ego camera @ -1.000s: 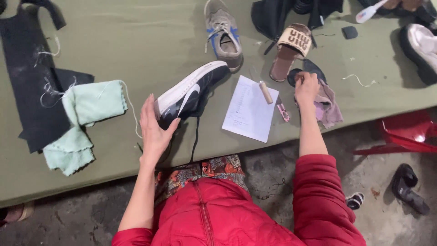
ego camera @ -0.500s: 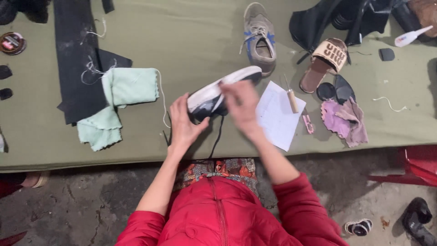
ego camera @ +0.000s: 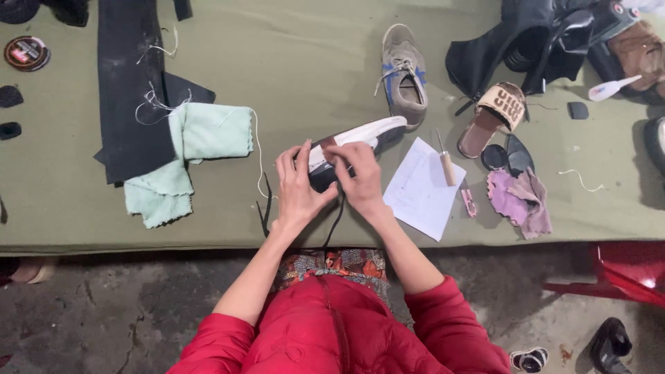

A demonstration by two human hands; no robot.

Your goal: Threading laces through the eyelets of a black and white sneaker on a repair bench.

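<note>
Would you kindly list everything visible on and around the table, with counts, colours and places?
black-and-white sneaker: 1, table centre, held
grey shoe: 1, blue laces, behind sneaker
tan sandal: 1, right of grey shoe
mint cloth: 1, left of sneaker
black sheet: 1, far left
white paper: 1, right of hands
awl: 1, wooden handle, on paper's edge
pink rag: 1, right
round tin: 1, top left
green table: 1
left hand: on sneaker
right hand: on sneaker

Soft, even daylight; faint shadows, slight blur.
</note>
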